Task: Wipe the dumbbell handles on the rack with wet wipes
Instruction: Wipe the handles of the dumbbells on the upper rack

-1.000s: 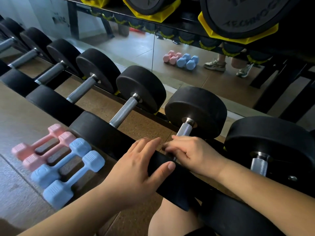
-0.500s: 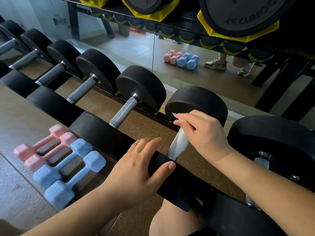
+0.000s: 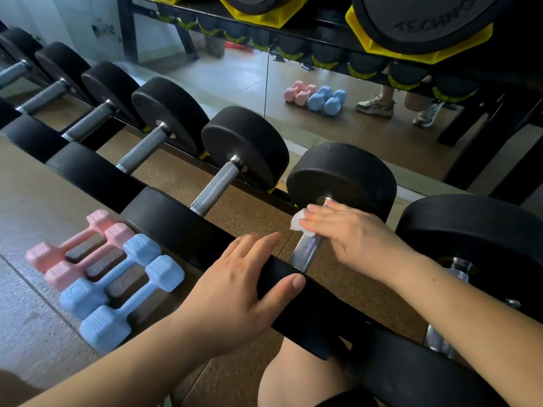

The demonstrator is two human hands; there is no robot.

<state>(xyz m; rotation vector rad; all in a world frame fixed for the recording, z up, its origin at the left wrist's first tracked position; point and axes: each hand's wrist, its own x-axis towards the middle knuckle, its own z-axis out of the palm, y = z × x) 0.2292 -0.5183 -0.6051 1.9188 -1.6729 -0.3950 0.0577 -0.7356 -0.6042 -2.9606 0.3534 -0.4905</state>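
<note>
The right hand point(image 3: 349, 233) wraps the wet wipe point(image 3: 298, 223) around the dumbbell handle point(image 3: 305, 254) at its far end, beside the far head point(image 3: 343, 177). The handle's long axis runs from the far rail of the rack point(image 3: 282, 196) toward the person, so the stroke should travel nearward. The left hand point(image 3: 235, 286) lies flat, fingers straight, on the near head point(image 3: 296, 312).

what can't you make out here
Head view:
- wet wipe: mostly under the right hand; only a white corner shows.
- handle: far end covered by that hand.
- upper plate: lettering cut off by the top edge.
- pink dumbbells: blurred.
</note>
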